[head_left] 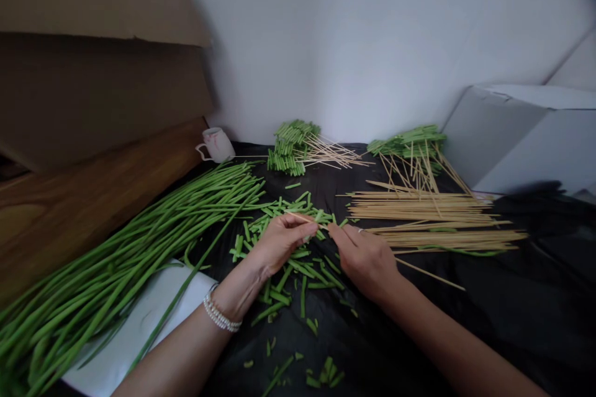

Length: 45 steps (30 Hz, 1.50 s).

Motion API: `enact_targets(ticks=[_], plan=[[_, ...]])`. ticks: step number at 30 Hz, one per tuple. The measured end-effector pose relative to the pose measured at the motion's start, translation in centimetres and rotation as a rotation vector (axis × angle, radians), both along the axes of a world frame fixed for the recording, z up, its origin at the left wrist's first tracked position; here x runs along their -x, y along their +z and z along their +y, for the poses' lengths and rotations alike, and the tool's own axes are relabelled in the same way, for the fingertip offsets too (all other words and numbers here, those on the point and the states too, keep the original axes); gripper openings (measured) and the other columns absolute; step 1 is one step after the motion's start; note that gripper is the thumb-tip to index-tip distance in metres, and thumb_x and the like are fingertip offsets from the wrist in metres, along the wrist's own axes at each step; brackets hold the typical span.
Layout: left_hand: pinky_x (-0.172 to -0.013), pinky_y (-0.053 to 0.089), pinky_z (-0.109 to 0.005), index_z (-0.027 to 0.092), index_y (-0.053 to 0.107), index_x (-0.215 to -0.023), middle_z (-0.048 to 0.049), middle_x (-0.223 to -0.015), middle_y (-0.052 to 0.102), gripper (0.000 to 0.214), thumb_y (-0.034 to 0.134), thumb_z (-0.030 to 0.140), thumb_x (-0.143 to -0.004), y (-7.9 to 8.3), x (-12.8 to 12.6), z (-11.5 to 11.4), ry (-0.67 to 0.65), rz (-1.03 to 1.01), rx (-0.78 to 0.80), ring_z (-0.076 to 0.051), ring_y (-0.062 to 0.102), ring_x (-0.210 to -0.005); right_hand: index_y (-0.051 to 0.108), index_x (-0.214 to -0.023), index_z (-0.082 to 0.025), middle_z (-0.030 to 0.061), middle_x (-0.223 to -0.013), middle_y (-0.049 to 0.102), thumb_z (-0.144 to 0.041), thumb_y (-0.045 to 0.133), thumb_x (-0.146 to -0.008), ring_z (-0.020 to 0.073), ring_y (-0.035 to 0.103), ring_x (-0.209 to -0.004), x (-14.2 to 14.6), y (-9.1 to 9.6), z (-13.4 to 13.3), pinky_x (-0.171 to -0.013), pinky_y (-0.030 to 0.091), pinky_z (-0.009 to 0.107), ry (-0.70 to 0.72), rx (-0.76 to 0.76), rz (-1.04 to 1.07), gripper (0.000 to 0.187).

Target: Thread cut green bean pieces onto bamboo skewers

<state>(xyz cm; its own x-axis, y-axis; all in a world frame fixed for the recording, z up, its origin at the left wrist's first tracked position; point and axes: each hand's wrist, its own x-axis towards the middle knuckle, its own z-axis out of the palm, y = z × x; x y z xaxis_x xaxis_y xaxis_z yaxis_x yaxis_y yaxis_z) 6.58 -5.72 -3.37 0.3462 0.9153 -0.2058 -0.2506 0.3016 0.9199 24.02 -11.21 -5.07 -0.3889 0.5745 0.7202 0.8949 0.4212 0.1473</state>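
Note:
Over the middle of the black cover, both of my hands are close together above a loose heap of cut green stem pieces [302, 270]. The fingers of my left hand [277, 239] are pinched; what lies between the fingertips is too small to make out. My right hand [365, 254] is closed around a thin wooden skewer [431, 274], whose long end sticks out behind it to the right. Its front end, near the left fingertips, is mostly hidden by the fingers.
Long green stems [139, 242] lie at left, partly over a white board [172, 291]. Loose skewers [433, 206] lie at right. Behind are two piles of skewered stems [291, 146], [410, 139]. A mug [218, 144], a cardboard box [102, 74] and a white box [516, 136] stand near the wall.

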Motion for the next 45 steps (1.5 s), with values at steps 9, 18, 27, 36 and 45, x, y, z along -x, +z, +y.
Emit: enact_targets(ticks=[9,18,27,36,45], plan=[[-0.073,0.046,-0.026,0.016,0.074,-0.090,-0.0057,-0.081,0.072,0.027,0.076,0.034,-0.070,0.8,2.0,1.9,0.115,0.227,-0.307,-0.015,0.062,-0.074,0.065,-0.106,-0.015,-0.0001,-0.071,0.061,-0.011,0.045,-0.089,0.0124,0.049,-0.058,-1.3,0.5,0.4,-0.056,0.027,0.029,-0.121,-0.016,0.030,0.027],[-0.087,0.039,-0.037,0.022,0.075,-0.085,-0.0054,-0.092,0.069,0.010,0.069,0.023,-0.077,-0.1,3.6,3.1,-0.154,1.028,-1.041,-0.022,0.056,-0.091,0.066,-0.106,-0.018,0.0006,-0.080,0.068,-0.014,0.044,-0.089,0.0116,0.053,-0.060,-1.7,0.3,0.6,-0.057,0.030,0.028,-0.163,0.016,0.031,0.028],[-0.088,0.040,-0.038,0.019,0.070,-0.081,-0.0054,-0.088,0.068,0.008,0.064,0.024,-0.082,0.2,3.5,2.9,-0.206,1.064,-1.131,-0.021,0.056,-0.089,0.066,-0.106,-0.018,0.0006,-0.078,0.066,-0.015,0.043,-0.090,0.0104,0.051,-0.059,-1.7,0.3,0.5,-0.056,0.030,0.027,-0.149,0.037,0.042,0.029],[-0.070,0.048,-0.025,0.013,0.073,-0.088,-0.0060,-0.082,0.072,0.031,0.080,0.032,-0.065,0.3,3.3,3.3,0.197,0.164,-0.228,-0.014,0.062,-0.073,0.066,-0.106,-0.017,0.0004,-0.076,0.065,-0.013,0.045,-0.089,0.0102,0.052,-0.060,-1.5,0.3,0.4,-0.055,0.029,0.027,-0.098,0.051,0.058,0.028],[-0.059,0.047,-0.016,0.010,0.074,-0.084,-0.0053,-0.079,0.071,0.028,0.084,0.021,-0.061,1.1,2.8,2.7,0.104,-0.119,0.013,-0.007,0.058,-0.064,0.066,-0.107,-0.018,-0.0002,-0.073,0.062,-0.012,0.045,-0.088,0.0113,0.051,-0.061,-1.3,0.3,0.3,-0.057,0.029,0.027,-0.088,0.068,0.033,0.029]])
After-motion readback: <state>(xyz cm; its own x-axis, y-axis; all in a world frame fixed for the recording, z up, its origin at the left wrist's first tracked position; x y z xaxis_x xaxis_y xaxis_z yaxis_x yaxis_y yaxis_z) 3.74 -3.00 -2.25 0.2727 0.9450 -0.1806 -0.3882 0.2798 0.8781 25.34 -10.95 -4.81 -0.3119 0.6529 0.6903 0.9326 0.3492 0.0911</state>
